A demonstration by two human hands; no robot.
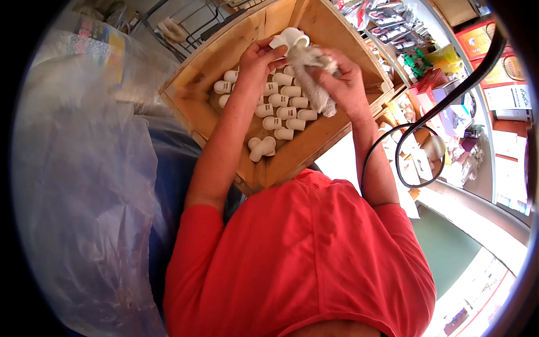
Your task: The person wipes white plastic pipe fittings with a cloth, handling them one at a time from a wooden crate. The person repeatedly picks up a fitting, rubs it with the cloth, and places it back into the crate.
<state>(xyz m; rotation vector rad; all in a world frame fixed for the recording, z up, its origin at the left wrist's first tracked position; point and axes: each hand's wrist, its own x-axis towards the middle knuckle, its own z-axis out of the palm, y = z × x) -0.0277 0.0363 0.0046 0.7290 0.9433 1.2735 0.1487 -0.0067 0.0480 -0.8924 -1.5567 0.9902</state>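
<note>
My left hand (259, 60) grips a white plastic pipe fitting (289, 38) near the back of a wooden box (202, 67). My right hand (337, 78) is wrapped round a fluffy whitish cloth (319, 95), whose upper end is against the fitting and whose lower end hangs down. Beneath my hands, several small white elbow fittings (278, 100) lie in the box. A larger white branched fitting (261, 147) lies apart from them in the near corner. My arms hide some of the pieces.
Clear plastic sheeting (84, 213) drapes at the left. A wire rack (168, 36) stands behind the box. Shelves of packaged goods and cartons (483, 45) line the right. A black cable (463, 90) loops beside my right arm.
</note>
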